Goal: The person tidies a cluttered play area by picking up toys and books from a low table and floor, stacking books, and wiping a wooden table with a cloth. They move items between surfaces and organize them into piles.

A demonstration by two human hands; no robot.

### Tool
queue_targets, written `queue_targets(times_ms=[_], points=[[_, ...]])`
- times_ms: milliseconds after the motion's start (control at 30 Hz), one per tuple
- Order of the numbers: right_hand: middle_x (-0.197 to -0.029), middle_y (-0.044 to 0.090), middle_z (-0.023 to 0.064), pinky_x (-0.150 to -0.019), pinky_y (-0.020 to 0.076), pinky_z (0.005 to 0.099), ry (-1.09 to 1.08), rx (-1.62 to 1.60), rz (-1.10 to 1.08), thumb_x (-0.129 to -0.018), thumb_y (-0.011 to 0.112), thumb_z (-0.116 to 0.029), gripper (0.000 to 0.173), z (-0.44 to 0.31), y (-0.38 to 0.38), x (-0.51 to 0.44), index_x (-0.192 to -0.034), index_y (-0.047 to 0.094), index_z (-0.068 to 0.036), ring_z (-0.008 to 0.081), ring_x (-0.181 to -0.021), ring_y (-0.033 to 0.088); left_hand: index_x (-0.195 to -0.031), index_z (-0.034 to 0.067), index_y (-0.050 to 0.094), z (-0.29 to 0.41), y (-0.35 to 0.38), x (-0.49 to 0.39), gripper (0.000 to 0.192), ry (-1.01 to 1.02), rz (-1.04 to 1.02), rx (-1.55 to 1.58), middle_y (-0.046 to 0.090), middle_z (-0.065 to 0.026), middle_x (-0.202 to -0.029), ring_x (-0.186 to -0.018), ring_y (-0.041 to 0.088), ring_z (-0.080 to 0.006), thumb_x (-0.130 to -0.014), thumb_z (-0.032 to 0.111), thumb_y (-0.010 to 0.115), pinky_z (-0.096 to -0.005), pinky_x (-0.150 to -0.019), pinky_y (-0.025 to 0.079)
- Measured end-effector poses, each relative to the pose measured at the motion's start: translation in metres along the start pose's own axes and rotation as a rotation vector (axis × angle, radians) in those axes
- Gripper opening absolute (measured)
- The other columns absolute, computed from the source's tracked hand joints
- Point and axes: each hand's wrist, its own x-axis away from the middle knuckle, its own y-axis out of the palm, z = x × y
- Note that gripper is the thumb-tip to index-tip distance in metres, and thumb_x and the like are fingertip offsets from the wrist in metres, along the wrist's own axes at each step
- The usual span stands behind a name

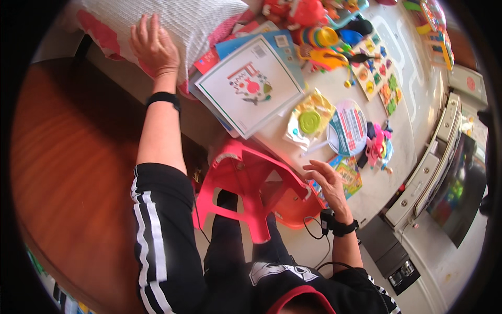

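My left hand rests flat with its fingers spread on a white textured cushion with pink patches. Over the edge of the light table my right hand is raised, fingers slightly bent and apart, holding nothing. It is near colourful children's booklets. Between my arms an upturned pink plastic stool stands in front of my legs. A white illustrated board or book lies on a stack of books beside the cushion. Right of it are a yellow wrapper with a green lid and a round hand fan.
A dark red wooden table fills the left. Stacking cups, wooden puzzle boards and a pink toy lie on the light table. An orange-red stool or basin is beside the pink stool. A cable hangs near my right wrist.
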Motion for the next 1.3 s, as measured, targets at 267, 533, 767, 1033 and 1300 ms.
queue_targets(times_ms=[267, 533, 767, 1033, 1300], points=[[-0.106, 0.061, 0.0127, -0.081, 0.0468, 0.0297, 0.236, -0.032, 0.013, -0.088, 0.054, -0.011, 0.035, 0.067, -0.092, 0.156, -0.120, 0.049, 0.002, 0.0184, -0.091, 0.059, -0.113, -0.003, 0.056, 0.074, -0.149, 0.037, 0.029, -0.597, -0.323, 0.505, 0.058, -0.0154, -0.111, -0.103, 0.055, -0.0240, -0.090, 0.013, 0.048, -0.0323, -0.090, 0.043], [-0.104, 0.063, 0.0096, -0.082, 0.0444, 0.0301, 0.729, -0.004, -0.369, -0.084, 0.058, -0.018, 0.038, 0.167, -0.141, 0.302, -0.117, 0.054, 0.001, 0.0166, -0.094, 0.057, -0.109, -0.003, 0.058, 0.204, -0.315, 0.078, 0.025, -0.681, -0.782, 0.905, 0.062, -0.0064, -0.102, -0.096, 0.057, -0.0122, -0.089, 0.010, 0.052, -0.0253, -0.083, 0.046], [-0.100, 0.064, 0.0121, -0.078, 0.0485, 0.0312, 0.854, 0.075, -0.387, -0.087, 0.052, -0.012, 0.035, 0.187, -0.135, 0.394, -0.120, 0.050, -0.002, 0.0196, -0.088, 0.061, -0.114, 0.000, 0.053, 0.204, -0.557, 0.181, 0.042, -1.124, -1.851, 0.724, 0.057, -0.0106, -0.087, -0.078, 0.054, -0.0226, -0.081, 0.026, 0.059, -0.0332, -0.072, 0.044], [-0.099, 0.064, 0.0130, -0.076, 0.0496, 0.0315, 0.711, 0.318, -0.429, -0.088, 0.050, -0.011, 0.035, 0.166, -0.121, 0.401, -0.121, 0.049, -0.002, 0.0209, -0.086, 0.062, -0.113, 0.000, 0.058, 0.153, -0.880, 0.193, 0.049, -2.228, -2.390, 0.354, 0.055, -0.0170, -0.120, -0.105, 0.053, -0.0221, -0.080, 0.036, 0.063, -0.0292, -0.088, 0.041], [-0.098, 0.064, 0.0140, -0.075, 0.0506, 0.0318, 0.641, 0.568, -0.565, -0.088, 0.048, -0.009, 0.034, 0.147, -0.123, 0.402, -0.122, 0.048, -0.002, 0.0222, -0.084, 0.063, -0.108, 0.003, 0.057, 0.189, -0.736, 0.086, 0.037, -0.842, -2.510, 0.030, 0.056, -0.0159, -0.113, -0.098, 0.055, -0.0335, -0.086, 0.033, 0.051, -0.0390, -0.084, 0.045]])
